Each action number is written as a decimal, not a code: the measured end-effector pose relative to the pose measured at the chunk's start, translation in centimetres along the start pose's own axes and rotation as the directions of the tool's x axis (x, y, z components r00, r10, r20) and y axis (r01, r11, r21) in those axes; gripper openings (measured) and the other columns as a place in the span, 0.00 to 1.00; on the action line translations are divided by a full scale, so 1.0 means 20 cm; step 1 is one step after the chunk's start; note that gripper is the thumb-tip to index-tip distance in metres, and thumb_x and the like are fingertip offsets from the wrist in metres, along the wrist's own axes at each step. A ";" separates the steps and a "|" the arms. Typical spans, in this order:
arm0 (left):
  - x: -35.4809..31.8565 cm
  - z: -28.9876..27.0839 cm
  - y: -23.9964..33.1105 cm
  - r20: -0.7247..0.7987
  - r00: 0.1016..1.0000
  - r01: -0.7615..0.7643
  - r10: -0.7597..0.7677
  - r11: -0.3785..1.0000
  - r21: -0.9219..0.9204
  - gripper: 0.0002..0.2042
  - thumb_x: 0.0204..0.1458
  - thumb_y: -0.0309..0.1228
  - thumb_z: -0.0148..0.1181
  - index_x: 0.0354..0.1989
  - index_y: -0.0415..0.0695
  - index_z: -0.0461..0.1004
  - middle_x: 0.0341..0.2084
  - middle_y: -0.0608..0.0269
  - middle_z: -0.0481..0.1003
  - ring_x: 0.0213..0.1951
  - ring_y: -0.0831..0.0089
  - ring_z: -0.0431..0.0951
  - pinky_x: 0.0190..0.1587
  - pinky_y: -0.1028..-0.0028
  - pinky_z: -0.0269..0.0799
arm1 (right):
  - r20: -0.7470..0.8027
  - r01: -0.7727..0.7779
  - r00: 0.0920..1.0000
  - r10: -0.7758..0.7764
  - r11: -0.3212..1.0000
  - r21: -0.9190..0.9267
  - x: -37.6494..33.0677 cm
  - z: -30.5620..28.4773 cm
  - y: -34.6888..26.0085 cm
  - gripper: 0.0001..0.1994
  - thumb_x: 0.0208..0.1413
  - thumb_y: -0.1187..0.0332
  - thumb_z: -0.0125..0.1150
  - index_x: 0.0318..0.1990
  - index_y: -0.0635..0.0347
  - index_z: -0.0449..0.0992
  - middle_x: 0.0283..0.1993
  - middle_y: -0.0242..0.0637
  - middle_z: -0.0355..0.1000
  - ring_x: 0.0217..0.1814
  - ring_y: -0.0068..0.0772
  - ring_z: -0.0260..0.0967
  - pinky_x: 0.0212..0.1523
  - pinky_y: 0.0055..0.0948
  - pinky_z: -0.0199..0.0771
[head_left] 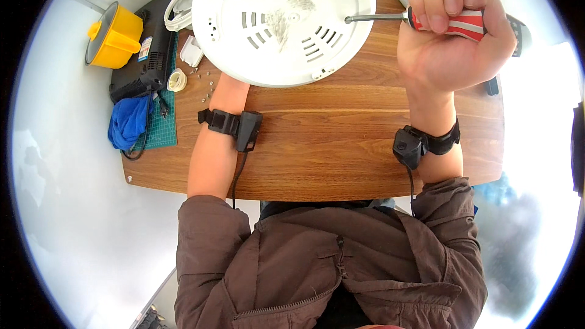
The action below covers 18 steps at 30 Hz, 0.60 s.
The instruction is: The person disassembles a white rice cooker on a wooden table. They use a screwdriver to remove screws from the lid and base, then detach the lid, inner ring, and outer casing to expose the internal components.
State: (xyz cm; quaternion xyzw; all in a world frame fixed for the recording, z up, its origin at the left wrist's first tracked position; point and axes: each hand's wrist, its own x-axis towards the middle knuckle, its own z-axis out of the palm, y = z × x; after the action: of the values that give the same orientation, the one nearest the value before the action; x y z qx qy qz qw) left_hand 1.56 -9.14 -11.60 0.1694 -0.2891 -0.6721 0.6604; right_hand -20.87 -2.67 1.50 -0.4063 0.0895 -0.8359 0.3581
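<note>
A round white plastic appliance base (244, 55) is held up over the table, its underside with slots and dark scuff marks facing me. My left forearm (213, 152) reaches up behind it, so the left hand is hidden and its grip does not show. My right hand (445, 42) is closed around the red, white and black handle of a screwdriver (381, 17). The shaft points left, and its tip meets a hole near the base's right edge.
Left on the wooden table (317, 146) lie small screws (210, 88), a cream ring (177, 80), a white plastic piece (191, 52) and a green mat (164, 131). A yellow pot (122, 36), a black vented device (149, 64) and a blue cloth (129, 123) are beyond.
</note>
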 end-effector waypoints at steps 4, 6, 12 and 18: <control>0.00 0.00 0.00 -0.001 1.000 0.002 -0.002 1.000 0.001 0.45 0.61 0.70 0.43 0.76 0.45 0.55 0.71 0.51 0.62 0.68 0.58 0.68 0.65 0.57 0.72 | -0.042 -0.083 0.995 0.088 0.992 0.092 0.03 -0.06 0.01 0.17 0.70 0.58 0.47 0.25 0.50 0.60 0.23 0.28 0.59 0.16 0.19 0.49 0.19 0.21 0.53; 0.00 0.01 0.00 -0.001 1.000 0.006 -0.006 1.000 0.001 0.45 0.61 0.70 0.43 0.76 0.45 0.55 0.71 0.51 0.62 0.68 0.58 0.68 0.65 0.57 0.72 | -0.086 -0.097 0.991 0.105 0.991 0.096 0.03 -0.05 0.00 0.17 0.69 0.60 0.47 0.25 0.50 0.62 0.23 0.28 0.59 0.16 0.19 0.50 0.19 0.21 0.53; 0.00 0.00 0.00 -0.008 1.000 0.007 -0.007 1.000 0.008 0.45 0.61 0.69 0.44 0.76 0.45 0.55 0.71 0.51 0.62 0.68 0.58 0.68 0.65 0.57 0.72 | -0.165 -0.203 0.960 0.226 0.969 0.142 0.04 -0.01 0.01 0.15 0.67 0.62 0.50 0.25 0.52 0.64 0.21 0.28 0.58 0.16 0.20 0.50 0.18 0.23 0.53; 0.02 0.02 0.00 -0.001 1.000 0.005 -0.005 1.000 0.013 0.45 0.61 0.69 0.44 0.76 0.45 0.55 0.71 0.51 0.62 0.68 0.58 0.68 0.65 0.56 0.72 | -0.149 -0.381 0.903 0.403 0.912 0.152 0.02 -0.03 0.06 0.14 0.65 0.60 0.53 0.27 0.53 0.66 0.21 0.28 0.60 0.16 0.21 0.51 0.18 0.25 0.52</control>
State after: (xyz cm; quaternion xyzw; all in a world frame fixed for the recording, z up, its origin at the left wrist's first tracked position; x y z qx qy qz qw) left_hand 1.39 -9.51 -11.24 0.1749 -0.2926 -0.6718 0.6576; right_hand -20.88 -3.82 0.84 -0.2817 0.1509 -0.7833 0.5333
